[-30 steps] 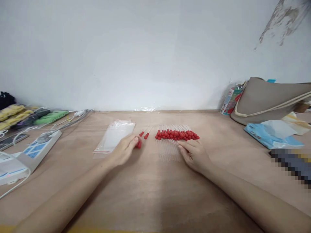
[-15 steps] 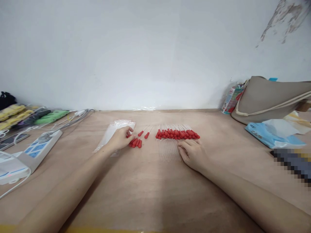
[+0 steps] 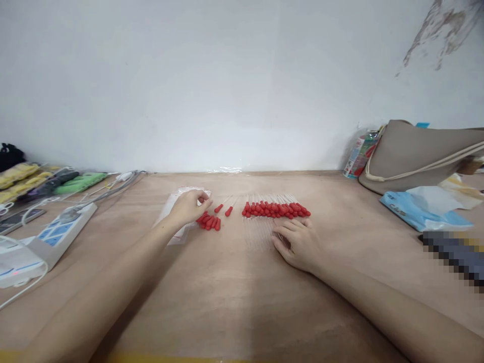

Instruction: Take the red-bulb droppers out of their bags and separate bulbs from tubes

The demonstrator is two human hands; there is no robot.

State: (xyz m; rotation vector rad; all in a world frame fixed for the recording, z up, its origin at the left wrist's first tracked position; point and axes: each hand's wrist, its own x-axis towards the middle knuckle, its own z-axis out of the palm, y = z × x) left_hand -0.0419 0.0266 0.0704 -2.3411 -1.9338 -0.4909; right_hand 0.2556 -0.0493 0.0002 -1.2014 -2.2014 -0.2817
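Many droppers with red bulbs lie on the table. The largest group is a double row of droppers [image 3: 275, 208], the upper ones with clear tubes pointing away, the lower ones with tubes toward me. My right hand [image 3: 298, 242] rests at the right of the lower tubes, fingers curled and thumb near the index finger; what they hold, if anything, is hidden. My left hand [image 3: 190, 205] is over clear zip bags [image 3: 177, 236], thumb and index finger pinched together on something too small to make out. Beside it lie a small pile of droppers [image 3: 209, 222] and two loose droppers [image 3: 229, 210].
On the left are a white power strip [image 3: 56, 236] with cables, a phone [image 3: 22, 220] and bagged yellow and green items [image 3: 79, 182]. At the right are a bottle [image 3: 359, 155], a grey bag [image 3: 419, 154], a blue tissue pack [image 3: 423, 212] and a blurred dark object [image 3: 454, 254].
My left hand has lifted off the small dropper pile, up over the bags, and its thumb and index finger have come together. My right hand has shifted slightly left and toward me.
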